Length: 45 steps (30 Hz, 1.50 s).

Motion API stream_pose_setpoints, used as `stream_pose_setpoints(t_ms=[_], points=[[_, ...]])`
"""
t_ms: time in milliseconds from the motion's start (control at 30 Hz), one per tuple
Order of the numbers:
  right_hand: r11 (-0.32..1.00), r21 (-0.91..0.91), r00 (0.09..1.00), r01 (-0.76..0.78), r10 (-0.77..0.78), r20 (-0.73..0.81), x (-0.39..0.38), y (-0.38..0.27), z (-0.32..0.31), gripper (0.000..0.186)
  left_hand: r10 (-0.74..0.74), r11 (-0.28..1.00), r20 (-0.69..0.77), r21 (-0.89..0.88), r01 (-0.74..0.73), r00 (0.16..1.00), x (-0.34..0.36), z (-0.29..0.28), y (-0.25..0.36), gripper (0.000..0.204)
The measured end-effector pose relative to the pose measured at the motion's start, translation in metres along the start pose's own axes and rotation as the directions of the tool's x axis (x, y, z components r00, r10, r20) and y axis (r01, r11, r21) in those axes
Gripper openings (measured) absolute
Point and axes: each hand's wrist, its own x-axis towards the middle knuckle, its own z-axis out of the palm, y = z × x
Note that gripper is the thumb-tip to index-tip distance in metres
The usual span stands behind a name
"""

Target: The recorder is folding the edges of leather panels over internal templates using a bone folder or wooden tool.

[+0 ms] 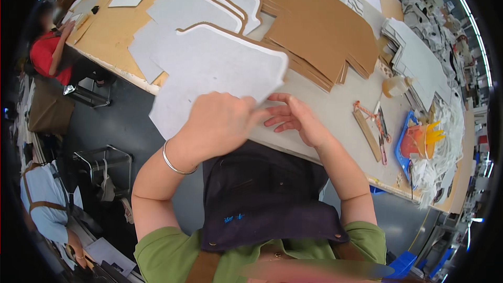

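Note:
A large white cut panel [220, 68] with a brown strip along its curved far edge extends past the table's front edge. My left hand [222, 123], with a silver bangle on the wrist, is curled over the panel's near part, slightly blurred. Its fingers are closed, and what they grip is hidden. Close by, at the panel's right corner, my right hand [293, 118] has its fingers apart and slightly bent. Beyond lie similar white panels [204, 13], overlapping one another. To their right is a stack of brown panels [319, 21] of like outline.
On the table's right are a wooden strip [368, 133], scissors with orange cord [374, 118], a bottle of amber liquid [396, 86] and a blue tray [406, 149]. White scraps pile behind it. A person in red [50, 55] sits at the far left; another in light blue [50, 199] is nearer.

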Motion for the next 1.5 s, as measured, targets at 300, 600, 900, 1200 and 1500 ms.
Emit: stream_pose_setpoints(t_ms=[300,600,900,1200,1500], points=[[0.915,-0.383,0.945,-0.125,-0.008,-0.327,-0.033,0.038,-0.054,0.044,0.338,0.927,-0.219,-0.090,-0.364,0.915,0.074,0.084,-0.034,0.053],[0.785,-0.529,0.895,-0.322,0.069,-0.441,-0.105,0.021,-0.128,0.025,0.216,0.949,0.140,0.205,-0.242,0.966,0.038,0.061,0.035,0.064],[0.762,-0.633,0.793,-0.138,-0.297,-0.531,-0.095,0.040,-0.110,0.023,0.526,0.782,-0.259,-0.227,-0.581,0.810,0.123,0.113,0.091,0.040],[0.701,-0.710,0.728,-0.073,-0.449,-0.519,-0.092,0.044,-0.114,0.017,0.490,0.812,-0.055,-0.334,-0.478,0.870,0.140,0.128,0.100,0.016],[0.619,-0.774,0.697,-0.134,-0.496,-0.518,-0.090,0.043,-0.114,0.013,0.509,0.797,-0.209,-0.252,-0.548,0.835,0.127,0.139,0.097,0.012]])
